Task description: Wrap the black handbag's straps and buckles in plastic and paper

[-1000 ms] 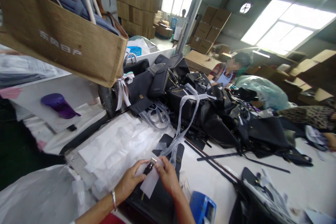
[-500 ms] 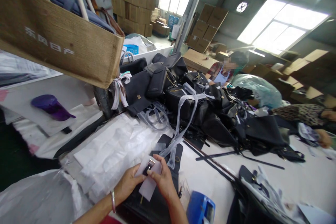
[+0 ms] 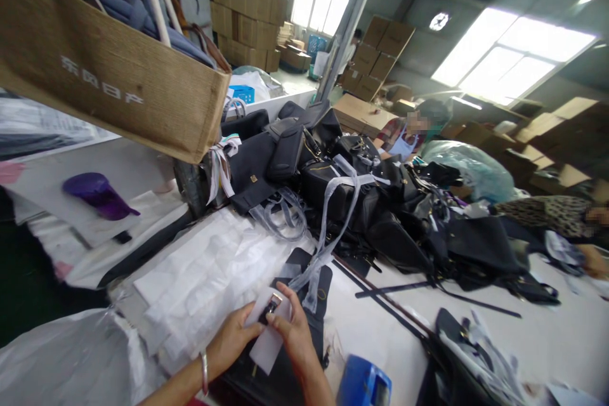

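Observation:
My left hand (image 3: 233, 335) pinches the left edge of a small white sheet (image 3: 269, 350), which looks like thin foam or paper. My right hand (image 3: 295, 333) grips the same sheet from the right, its thumb pressed near a metal buckle (image 3: 275, 301) on a short black strap. The buckle lies on top of the sheet, between both thumbs. Beneath my hands rests a black bag (image 3: 314, 298), partly covered by my hands and forearms. A plastic-wrapped strap (image 3: 311, 278) runs up from it towards other bags.
Black bags (image 3: 333, 187) lie heaped across the table. White sheets (image 3: 190, 279) are stacked at left, near a purple visor (image 3: 98, 193). A blue tool (image 3: 364, 380) sits at the front edge. A burlap bag (image 3: 118, 76) hangs upper left. A co-worker (image 3: 404, 136) is behind the heap.
The camera view has shifted slightly. The white sheet has tilted a little in my hands, its lower end a bit lower. Both hands keep their grip.

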Action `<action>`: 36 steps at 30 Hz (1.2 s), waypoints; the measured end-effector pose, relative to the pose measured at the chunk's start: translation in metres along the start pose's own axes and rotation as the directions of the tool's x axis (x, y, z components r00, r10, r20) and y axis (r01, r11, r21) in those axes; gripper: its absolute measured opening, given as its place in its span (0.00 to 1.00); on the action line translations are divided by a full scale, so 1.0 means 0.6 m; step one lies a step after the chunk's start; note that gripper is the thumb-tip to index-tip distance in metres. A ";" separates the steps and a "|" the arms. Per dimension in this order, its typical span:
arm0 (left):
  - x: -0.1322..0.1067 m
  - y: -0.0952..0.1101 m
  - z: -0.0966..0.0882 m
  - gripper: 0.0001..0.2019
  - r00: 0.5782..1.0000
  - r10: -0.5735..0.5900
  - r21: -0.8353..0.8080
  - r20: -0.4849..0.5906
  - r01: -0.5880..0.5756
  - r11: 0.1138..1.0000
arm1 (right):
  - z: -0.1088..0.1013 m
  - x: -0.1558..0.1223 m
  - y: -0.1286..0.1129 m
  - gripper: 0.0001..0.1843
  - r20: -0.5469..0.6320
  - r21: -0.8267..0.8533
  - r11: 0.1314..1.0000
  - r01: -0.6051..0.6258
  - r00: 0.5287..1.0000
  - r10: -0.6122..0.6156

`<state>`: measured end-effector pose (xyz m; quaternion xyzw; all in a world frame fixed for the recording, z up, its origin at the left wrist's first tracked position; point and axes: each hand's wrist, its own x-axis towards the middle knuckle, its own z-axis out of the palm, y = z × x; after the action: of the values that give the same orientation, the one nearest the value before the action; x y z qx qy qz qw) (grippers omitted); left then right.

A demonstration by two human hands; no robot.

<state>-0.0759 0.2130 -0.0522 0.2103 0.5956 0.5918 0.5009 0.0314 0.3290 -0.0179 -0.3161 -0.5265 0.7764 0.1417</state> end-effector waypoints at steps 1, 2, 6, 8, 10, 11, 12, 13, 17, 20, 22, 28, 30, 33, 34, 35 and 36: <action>-0.001 0.001 0.001 0.21 1.000 -0.001 -0.006 0.000 0.001 1.000 | 0.000 0.001 0.004 0.32 -0.014 -0.007 1.000 0.011 1.000 -0.011; -0.001 0.000 0.002 0.21 1.000 -0.003 -0.009 0.001 0.003 1.000 | 0.000 0.002 0.007 0.31 -0.028 -0.017 1.000 0.024 0.999 -0.024; -0.002 -0.002 0.003 0.21 1.000 -0.002 0.011 0.003 0.002 1.000 | -0.002 0.006 0.020 0.28 -0.078 -0.077 0.994 0.072 0.994 -0.078; -0.001 -0.004 0.002 0.21 1.000 0.004 0.039 -0.002 -0.004 0.999 | -0.002 0.009 0.025 0.24 -0.107 -0.094 0.992 0.088 0.989 -0.098; -0.001 -0.005 0.002 0.21 1.000 0.011 0.083 -0.009 -0.010 0.996 | -0.001 0.012 0.032 0.19 -0.153 -0.096 0.992 0.082 0.984 -0.096; 0.000 -0.006 0.003 0.21 1.000 0.018 0.103 -0.013 -0.016 0.995 | -0.001 0.014 0.037 0.18 -0.176 -0.083 0.994 0.070 0.981 -0.084; 0.000 -0.007 0.003 0.21 1.000 0.024 0.116 -0.015 -0.022 0.993 | -0.001 0.016 0.042 0.17 -0.194 -0.055 0.997 0.054 0.979 -0.064; 0.001 -0.007 0.003 0.21 1.000 0.025 0.117 -0.012 -0.024 0.993 | 0.000 0.017 0.047 0.17 -0.204 -0.006 0.999 0.037 0.978 -0.038; 0.005 -0.001 0.004 0.22 0.997 -0.045 0.004 0.057 0.045 0.999 | -0.002 0.017 0.059 0.18 -0.198 0.209 0.978 0.006 0.980 0.036; 0.005 0.010 0.004 0.23 0.983 -0.114 -0.115 0.144 0.131 0.985 | -0.007 0.017 0.055 0.19 -0.197 0.200 0.980 -0.017 0.979 0.058; 0.003 0.020 0.004 0.23 0.970 -0.121 -0.190 0.209 0.162 0.968 | -0.010 0.018 0.049 0.21 -0.197 0.165 0.986 -0.029 0.978 0.062; -0.004 0.042 -0.001 0.22 0.960 -0.094 -0.228 0.263 0.157 0.961 | -0.011 0.024 0.031 0.24 -0.240 -0.024 1.000 -0.002 0.971 -0.004; 0.000 0.043 -0.007 0.22 0.961 -0.103 -0.166 0.257 0.149 0.975 | -0.008 0.024 0.027 0.24 -0.250 -0.078 0.997 0.004 0.968 -0.024; 0.013 0.038 -0.018 0.21 0.974 -0.109 0.005 0.198 0.111 0.994 | -0.004 0.021 0.026 0.24 -0.247 -0.126 0.992 0.006 0.968 -0.038; 0.017 0.036 -0.022 0.20 0.981 -0.100 0.076 0.169 0.089 0.993 | -0.003 0.021 0.027 0.24 -0.241 -0.131 0.991 0.006 0.970 -0.038; 0.019 0.034 -0.025 0.20 0.986 -0.089 0.145 0.142 0.068 0.987 | -0.003 0.020 0.029 0.23 -0.234 -0.133 0.991 0.007 0.971 -0.038; 0.021 0.034 -0.028 0.19 0.990 -0.075 0.206 0.118 0.049 0.977 | -0.002 0.020 0.032 0.23 -0.228 -0.136 0.991 0.008 0.973 -0.039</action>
<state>-0.1021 0.2195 -0.0413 0.2783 0.6264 0.4976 0.5315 0.0251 0.3291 -0.0396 -0.4063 -0.5611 0.6958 0.1895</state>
